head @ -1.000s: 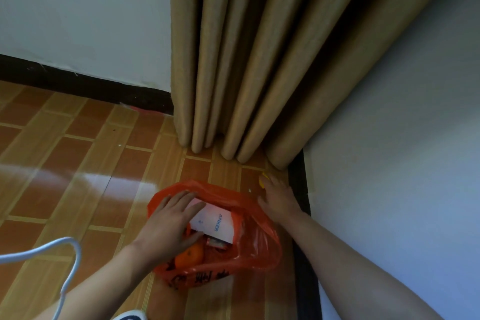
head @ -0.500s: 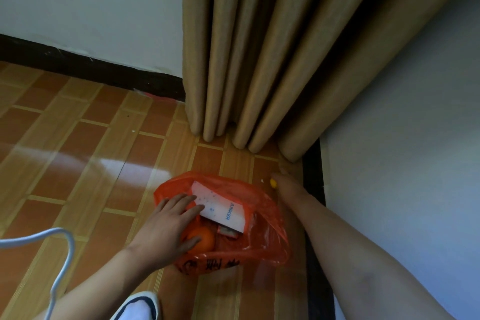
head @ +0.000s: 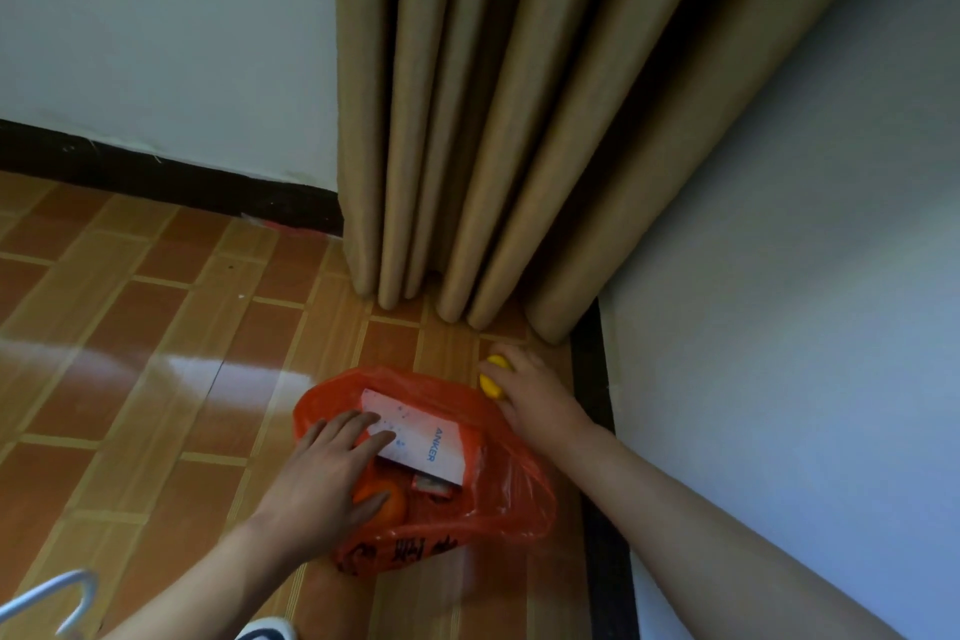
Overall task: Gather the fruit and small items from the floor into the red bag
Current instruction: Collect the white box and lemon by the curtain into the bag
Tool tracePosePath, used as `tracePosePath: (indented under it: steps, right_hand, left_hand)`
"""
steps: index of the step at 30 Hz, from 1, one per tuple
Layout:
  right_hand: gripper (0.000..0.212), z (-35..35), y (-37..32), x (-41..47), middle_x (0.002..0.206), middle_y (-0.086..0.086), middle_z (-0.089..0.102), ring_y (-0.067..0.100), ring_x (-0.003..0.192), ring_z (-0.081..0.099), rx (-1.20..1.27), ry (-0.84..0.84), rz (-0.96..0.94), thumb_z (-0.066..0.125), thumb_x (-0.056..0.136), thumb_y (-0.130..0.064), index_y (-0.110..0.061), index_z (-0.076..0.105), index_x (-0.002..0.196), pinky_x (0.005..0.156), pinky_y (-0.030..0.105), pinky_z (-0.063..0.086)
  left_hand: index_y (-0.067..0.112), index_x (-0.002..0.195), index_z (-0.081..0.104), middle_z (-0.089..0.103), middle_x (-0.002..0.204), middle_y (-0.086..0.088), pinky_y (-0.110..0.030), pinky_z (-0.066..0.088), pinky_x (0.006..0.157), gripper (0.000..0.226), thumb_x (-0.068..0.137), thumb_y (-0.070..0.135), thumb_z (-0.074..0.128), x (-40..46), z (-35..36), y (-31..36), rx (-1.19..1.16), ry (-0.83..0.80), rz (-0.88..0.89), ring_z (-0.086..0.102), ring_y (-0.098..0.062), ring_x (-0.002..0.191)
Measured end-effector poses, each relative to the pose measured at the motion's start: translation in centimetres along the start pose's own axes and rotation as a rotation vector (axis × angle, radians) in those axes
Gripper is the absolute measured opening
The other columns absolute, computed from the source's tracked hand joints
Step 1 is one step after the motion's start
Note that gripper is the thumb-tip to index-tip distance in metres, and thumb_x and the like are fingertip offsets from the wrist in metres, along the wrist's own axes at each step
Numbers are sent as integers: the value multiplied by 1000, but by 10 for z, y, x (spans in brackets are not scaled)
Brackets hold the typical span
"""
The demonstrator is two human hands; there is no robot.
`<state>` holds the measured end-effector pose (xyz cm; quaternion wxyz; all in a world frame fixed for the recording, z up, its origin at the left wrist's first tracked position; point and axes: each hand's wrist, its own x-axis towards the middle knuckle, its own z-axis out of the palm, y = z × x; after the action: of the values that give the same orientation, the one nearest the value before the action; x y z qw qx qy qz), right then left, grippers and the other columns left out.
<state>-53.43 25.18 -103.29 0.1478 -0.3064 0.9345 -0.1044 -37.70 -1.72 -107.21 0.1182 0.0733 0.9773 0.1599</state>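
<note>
The red plastic bag (head: 509,494) lies open on the tiled floor near the corner. Inside it I see a white box (head: 421,434) with blue lettering and an orange fruit (head: 387,504). My left hand (head: 322,478) rests flat across the bag's left rim, fingers on the white box and thumb against the orange. My right hand (head: 535,395) is on the floor just beyond the bag's far right edge, its fingers curled round a small yellow fruit (head: 493,377).
Tan curtains (head: 509,130) hang to the floor right behind the bag. A white wall (head: 779,327) with a black skirting board (head: 597,431) runs along the right. A white hanger (head: 52,598) and a shoe tip (head: 267,631) sit at the bottom left.
My right hand has closed round the yellow fruit near the curtain and drawn it back toward the bag. My left hand has stayed on the bag's rim.
</note>
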Motion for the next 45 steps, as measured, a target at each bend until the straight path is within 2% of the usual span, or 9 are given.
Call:
tracePosePath:
  steps: [7, 11, 16, 22, 28, 35, 39, 42, 45]
  right_hand:
    - [60, 8, -61, -26, 149, 0, 32, 26, 133, 43, -68, -103, -108, 66, 95, -27, -32, 43, 150, 97, 45, 52]
    - [63, 17, -68, -32, 149, 0, 34, 25, 134, 43, -106, -220, -126, 68, 93, -33, -31, 42, 151, 102, 43, 48]
    - [70, 21, -65, -37, 146, -5, 38, 19, 126, 51, -52, -301, -113, 74, 91, -41, -34, 41, 152, 96, 39, 54]
    - [68, 22, -46, -40, 147, -6, 43, 18, 136, 43, -126, -222, -23, 71, 91, -45, -31, 44, 152, 113, 39, 42]
    - [80, 32, -30, -45, 145, -2, 44, 21, 132, 44, -203, -360, 22, 80, 76, -62, -28, 50, 142, 110, 40, 43]
    - [59, 36, -30, -39, 145, 7, 46, 28, 130, 46, -322, -410, 15, 76, 89, -34, -21, 53, 141, 106, 42, 45]
    - [47, 30, -17, -40, 141, 6, 50, 26, 123, 56, -259, -339, 155, 73, 91, -14, -22, 56, 134, 100, 41, 54]
    - [17, 7, -13, -38, 102, -1, 61, 24, 98, 67, -148, -239, 306, 60, 95, -6, -23, 62, 96, 82, 35, 58]
    - [22, -38, -24, -32, 73, -2, 58, 24, 71, 63, -31, -81, 441, 55, 93, -13, -17, 58, 72, 60, 36, 52]
  left_hand:
    - [34, 155, 41, 39, 162, 2, -46, 23, 125, 69, 92, 57, 59, 0, -6, 3, 12, -28, 2, 29, -24, 153]
    - [31, 149, 51, 52, 151, 0, -47, 36, 117, 68, 86, 57, 64, -5, 1, 0, 38, -44, 3, 44, -27, 143]
    - [30, 153, 45, 46, 154, 0, -50, 33, 120, 72, 89, 58, 63, -9, 4, -3, 66, -52, -38, 41, -27, 144]
    - [31, 141, 57, 63, 134, 0, -53, 49, 105, 70, 76, 49, 77, -17, 16, -13, 125, -99, -95, 61, -27, 121]
    - [32, 150, 42, 54, 144, 3, -50, 34, 116, 65, 91, 48, 63, -22, 16, -12, 175, -115, -180, 48, -26, 135]
    - [27, 146, 47, 56, 139, 0, -47, 35, 111, 50, 97, 31, 60, -19, 9, -7, 249, -167, -223, 47, -27, 131]
    - [30, 130, 61, 62, 125, 2, -43, 39, 104, 31, 101, 30, 51, -15, 0, -2, 242, -129, -218, 52, -25, 122]
    - [29, 109, 70, 66, 101, 5, -42, 47, 87, 20, 96, 36, 57, -7, -15, 1, 96, 50, -224, 58, -23, 102]
    - [31, 86, 58, 56, 80, 12, -36, 46, 69, 11, 97, 35, 58, 1, -47, 20, -104, 272, -212, 55, -15, 79]
